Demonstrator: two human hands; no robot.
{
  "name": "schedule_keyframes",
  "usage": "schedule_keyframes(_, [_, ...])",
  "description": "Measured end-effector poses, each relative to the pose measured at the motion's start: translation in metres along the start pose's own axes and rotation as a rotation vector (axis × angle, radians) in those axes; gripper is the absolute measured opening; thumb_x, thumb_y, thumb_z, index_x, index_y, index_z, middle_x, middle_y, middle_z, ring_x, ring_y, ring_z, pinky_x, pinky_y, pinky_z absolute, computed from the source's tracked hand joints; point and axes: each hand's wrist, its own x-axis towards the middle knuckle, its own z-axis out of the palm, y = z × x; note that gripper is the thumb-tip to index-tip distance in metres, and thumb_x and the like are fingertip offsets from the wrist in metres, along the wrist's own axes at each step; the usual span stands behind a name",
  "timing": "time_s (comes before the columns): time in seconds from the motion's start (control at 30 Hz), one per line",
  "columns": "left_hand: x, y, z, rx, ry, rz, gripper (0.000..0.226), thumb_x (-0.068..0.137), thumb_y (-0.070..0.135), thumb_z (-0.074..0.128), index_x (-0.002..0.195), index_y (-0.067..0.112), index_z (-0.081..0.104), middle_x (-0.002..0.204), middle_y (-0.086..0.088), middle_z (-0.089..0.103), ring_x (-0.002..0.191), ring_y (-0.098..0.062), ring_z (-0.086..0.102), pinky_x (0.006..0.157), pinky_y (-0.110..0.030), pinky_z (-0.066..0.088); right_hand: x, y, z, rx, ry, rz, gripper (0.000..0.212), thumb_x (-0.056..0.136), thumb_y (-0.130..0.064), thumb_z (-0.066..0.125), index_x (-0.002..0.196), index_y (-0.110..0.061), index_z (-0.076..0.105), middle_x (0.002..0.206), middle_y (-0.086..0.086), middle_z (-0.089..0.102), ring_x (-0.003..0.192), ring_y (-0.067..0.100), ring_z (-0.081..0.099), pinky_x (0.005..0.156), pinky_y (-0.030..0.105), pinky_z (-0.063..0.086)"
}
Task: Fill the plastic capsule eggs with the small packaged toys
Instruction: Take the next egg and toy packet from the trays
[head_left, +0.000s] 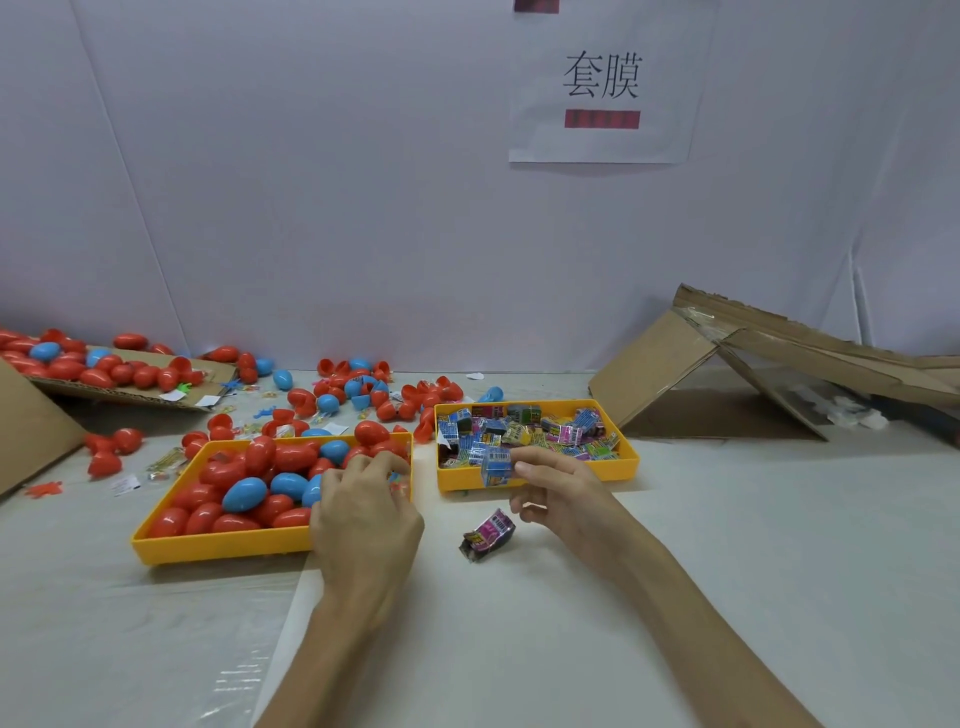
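White tabletop (675, 545) fills the lower frame under a pale wall with a paper sign (602, 88) at upper right, folded cardboard (727, 364) at the right edge and loose eggs (332, 400) scattered at centre left. At lower centre the left hand (363, 514) reaches into the right end of a yellow tray (218, 545) heaped with red and blue capsule eggs (244, 493), fingers curled down among them, though whether they hold one cannot be told. Just right of it, the right hand (561, 493) pinches a blue toy packet (496, 467) over the near rim of a second yellow tray (628, 465) full of packaged toys (550, 431), and a pink packet (487, 535) lies on the table between the hands.
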Motion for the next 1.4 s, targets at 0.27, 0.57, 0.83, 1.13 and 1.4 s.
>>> schedule_keyframes(0.27, [0.004, -0.006, 0.002, -0.128, -0.021, -0.028, 0.027, 0.091, 0.007, 0.068, 0.112, 0.023, 0.072, 0.117, -0.001, 0.069, 0.105, -0.022, 0.055, 0.082, -0.035, 0.053, 0.001, 0.001, -0.001, 0.007, 0.014, -0.018, 0.024, 0.092, -0.008, 0.064, 0.105, -0.023, 0.078, 0.087, -0.008, 0.073, 0.063, 0.017, 0.063, 0.059, 0.025, 0.049])
schedule_keyframes(0.57, [-0.005, 0.013, 0.003, -0.571, 0.068, 0.171, 0.026, 0.092, 0.009, 0.071, 0.116, 0.018, 0.069, 0.101, 0.018, 0.067, 0.09, 0.003, 0.063, 0.079, -0.002, 0.045, 0.0, 0.001, -0.001, 0.026, 0.001, -0.007, 0.026, 0.08, -0.019, 0.074, 0.104, -0.025, 0.08, 0.093, -0.003, 0.074, 0.065, 0.016, 0.064, 0.06, 0.024, 0.049])
schedule_keyframes(0.83, [-0.006, 0.018, 0.004, -0.883, -0.193, 0.073, 0.029, 0.093, 0.019, 0.071, 0.106, 0.044, 0.066, 0.104, 0.023, 0.07, 0.093, 0.005, 0.067, 0.074, -0.019, 0.058, 0.001, 0.002, -0.002, 0.018, -0.012, -0.009, 0.027, 0.078, -0.023, 0.073, 0.105, -0.025, 0.079, 0.086, -0.001, 0.071, 0.068, 0.015, 0.065, 0.06, 0.024, 0.05])
schedule_keyframes(1.13, [-0.003, 0.021, -0.01, -1.377, -0.491, -0.24, 0.03, 0.082, 0.038, 0.067, 0.11, 0.035, 0.077, 0.112, 0.001, 0.075, 0.101, -0.022, 0.074, 0.074, -0.028, 0.06, 0.001, 0.001, -0.001, 0.054, -0.003, -0.007, 0.026, 0.078, -0.021, 0.072, 0.103, -0.022, 0.08, 0.096, 0.004, 0.073, 0.065, 0.016, 0.063, 0.059, 0.025, 0.048])
schedule_keyframes(1.4, [-0.004, 0.023, -0.015, -1.468, -0.581, -0.224, 0.029, 0.09, 0.035, 0.06, 0.113, 0.038, 0.076, 0.115, 0.0, 0.074, 0.099, -0.019, 0.074, 0.076, -0.025, 0.059, 0.0, 0.0, -0.002, 0.074, 0.009, -0.01, 0.025, 0.077, -0.022, 0.072, 0.101, -0.02, 0.08, 0.097, 0.007, 0.071, 0.065, 0.017, 0.063, 0.06, 0.026, 0.048])
